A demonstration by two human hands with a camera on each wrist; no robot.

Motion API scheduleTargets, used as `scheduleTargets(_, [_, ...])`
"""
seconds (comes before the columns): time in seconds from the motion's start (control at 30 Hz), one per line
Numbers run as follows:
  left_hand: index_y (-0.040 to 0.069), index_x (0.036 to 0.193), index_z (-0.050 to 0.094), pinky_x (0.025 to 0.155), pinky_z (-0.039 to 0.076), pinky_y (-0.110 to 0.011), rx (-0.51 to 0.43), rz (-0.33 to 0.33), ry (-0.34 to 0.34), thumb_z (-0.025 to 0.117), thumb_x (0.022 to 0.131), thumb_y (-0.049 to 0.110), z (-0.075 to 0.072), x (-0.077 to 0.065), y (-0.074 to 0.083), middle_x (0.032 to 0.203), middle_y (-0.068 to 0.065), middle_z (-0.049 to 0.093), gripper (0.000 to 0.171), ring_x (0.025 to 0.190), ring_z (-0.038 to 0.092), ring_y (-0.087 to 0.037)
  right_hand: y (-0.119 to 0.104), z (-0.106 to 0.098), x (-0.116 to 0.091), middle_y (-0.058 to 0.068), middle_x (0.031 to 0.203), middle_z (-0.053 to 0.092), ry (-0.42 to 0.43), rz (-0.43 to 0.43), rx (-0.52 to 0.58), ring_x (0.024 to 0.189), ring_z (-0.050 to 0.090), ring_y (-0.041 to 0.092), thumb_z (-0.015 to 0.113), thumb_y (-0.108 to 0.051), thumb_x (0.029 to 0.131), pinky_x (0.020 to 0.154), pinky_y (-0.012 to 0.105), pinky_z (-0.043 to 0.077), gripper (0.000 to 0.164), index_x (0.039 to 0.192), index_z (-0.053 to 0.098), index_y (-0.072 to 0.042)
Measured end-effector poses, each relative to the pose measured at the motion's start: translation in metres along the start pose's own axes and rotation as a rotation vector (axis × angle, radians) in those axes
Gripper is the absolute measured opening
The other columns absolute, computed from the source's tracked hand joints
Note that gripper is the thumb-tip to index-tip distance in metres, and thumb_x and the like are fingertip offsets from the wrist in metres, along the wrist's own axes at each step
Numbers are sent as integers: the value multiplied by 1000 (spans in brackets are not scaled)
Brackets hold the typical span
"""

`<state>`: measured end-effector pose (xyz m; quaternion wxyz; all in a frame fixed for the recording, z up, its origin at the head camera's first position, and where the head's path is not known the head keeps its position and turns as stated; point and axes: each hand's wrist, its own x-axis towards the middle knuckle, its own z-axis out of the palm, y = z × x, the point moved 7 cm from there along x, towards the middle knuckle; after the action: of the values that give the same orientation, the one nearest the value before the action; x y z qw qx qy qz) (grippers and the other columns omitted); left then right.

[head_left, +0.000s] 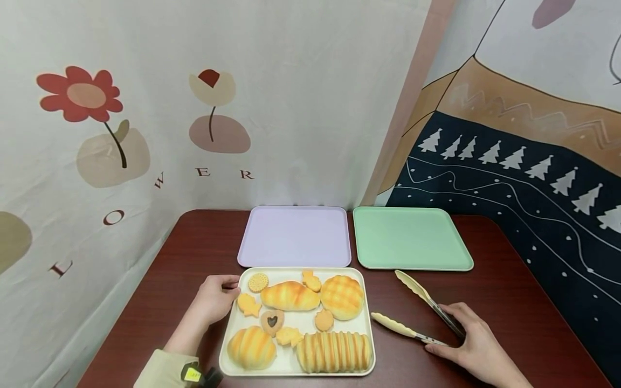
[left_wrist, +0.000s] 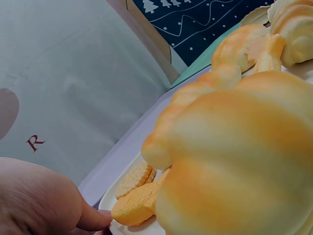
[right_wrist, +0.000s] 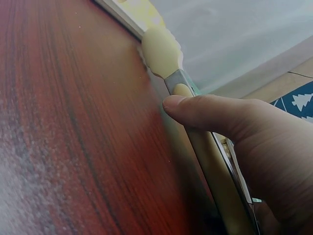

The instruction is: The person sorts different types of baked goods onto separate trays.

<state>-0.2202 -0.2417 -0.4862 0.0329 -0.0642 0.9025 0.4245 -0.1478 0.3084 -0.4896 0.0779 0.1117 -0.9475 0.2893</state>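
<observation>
My left hand grips the left rim of a white tray; in the left wrist view the thumb presses the rim beside a yellow biscuit. On the tray lie a long bread roll, a round crosshatched bun, a striped bun and a ridged loaf. Among them sit several small biscuits, including a heart-shaped one. To the tray's right, my right hand holds a pair of tongs with cream tips, spread apart and gripping nothing. The thumb lies along one arm.
Behind the white tray, a lilac tray and a green tray lie side by side, both bare. Everything rests on a dark red-brown table. Printed cloth hangings stand close behind the table's far edge.
</observation>
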Motion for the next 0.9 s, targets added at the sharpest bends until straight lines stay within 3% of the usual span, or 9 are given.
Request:
scheduleTargets(0.23, [-11,124,70,80,60,-40,5,0,19,66,96,-2,0,0,-2,103,-13,74,30,95,73,-27,-2,-11,0,-9,117,61,45,-32,15,100,57,8,98,-48,71,81,10,41,75,129,69,-10])
scheduleTargets(0.5, [-9,122,72,81,59,-41,24,6,24,67,95,-2,0,2,-3,100,-10,74,28,93,73,-25,-4,-21,4,-5,117,71,45,22,-23,99,63,10,97,-50,72,79,21,50,73,129,70,-13])
scheduleTargets(0.73, [-8,122,73,82,59,-42,25,3,29,67,95,-2,0,1,-2,100,-10,74,29,93,72,-24,-10,-25,8,-9,82,62,43,19,53,70,56,7,99,-40,73,59,26,44,69,128,67,-12])
scheduleTargets(0.9, [-6,122,74,81,58,-41,29,-4,36,68,95,-1,0,1,-4,100,-9,74,28,93,72,-23,-16,-28,12,-8,78,59,44,-4,78,66,54,8,99,-37,74,54,26,42,68,129,67,-13])
